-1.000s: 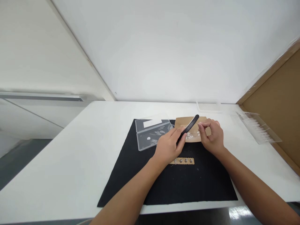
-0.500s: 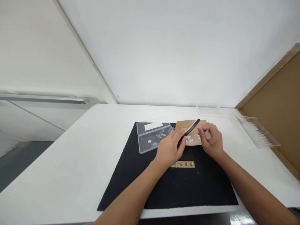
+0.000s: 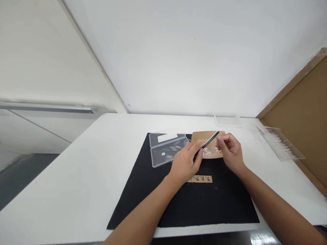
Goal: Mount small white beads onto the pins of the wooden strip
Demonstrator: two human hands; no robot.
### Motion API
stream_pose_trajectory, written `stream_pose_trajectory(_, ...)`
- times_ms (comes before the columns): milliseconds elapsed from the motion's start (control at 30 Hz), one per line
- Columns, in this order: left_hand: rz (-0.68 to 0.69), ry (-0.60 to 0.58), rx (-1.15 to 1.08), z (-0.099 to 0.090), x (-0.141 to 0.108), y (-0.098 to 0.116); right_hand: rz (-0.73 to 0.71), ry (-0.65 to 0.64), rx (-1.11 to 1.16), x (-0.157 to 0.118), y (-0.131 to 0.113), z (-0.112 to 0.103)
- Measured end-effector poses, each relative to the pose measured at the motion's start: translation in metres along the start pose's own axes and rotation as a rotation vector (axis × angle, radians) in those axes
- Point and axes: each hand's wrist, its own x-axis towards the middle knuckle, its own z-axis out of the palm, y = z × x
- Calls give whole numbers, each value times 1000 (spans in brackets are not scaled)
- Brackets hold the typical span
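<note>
My left hand (image 3: pixel 186 161) is closed around a slim nail file (image 3: pixel 211 139), dark on one face and pale along its edge, slanting up to the right. Beside it, my right hand (image 3: pixel 233 151) makes a pinch near the file's tip; what lies between those fingers is too small to make out. Beneath both hands is a brown paper tray (image 3: pixel 198 135) with small white and clear pieces (image 3: pixel 206 151) in it. Nearer to me, a light-brown strip (image 3: pixel 204 181) bears several small metallic bits, its left end hidden by my left hand.
An open clear plastic case (image 3: pixel 157 160) with clear leaf-shaped pieces lies left of the tray on a black mat (image 3: pixel 135 190). To the right are a clear packet of white nail tips (image 3: pixel 278 144) and a cardboard panel (image 3: pixel 301 112). A white tray (image 3: pixel 227 121) stands by the wall.
The file has turned in my left hand, showing a narrower dark face, and its tip has shifted slightly right. My right hand's fingers have shifted slightly and remain pinched.
</note>
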Motion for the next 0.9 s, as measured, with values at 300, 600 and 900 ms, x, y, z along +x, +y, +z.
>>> stream_pose_trajectory(300, 36, 11, -32, 0, -1, -1, 53, 4, 48, -2, -1, 0)
stream_pose_trajectory(600, 33, 7, 15, 2, -1, -2, -110, 48, -244, -2, -6, -2)
stream_pose_trajectory(900, 155, 68, 149, 5, -3, -6, -523, 135, -832, 0, -1, 2)
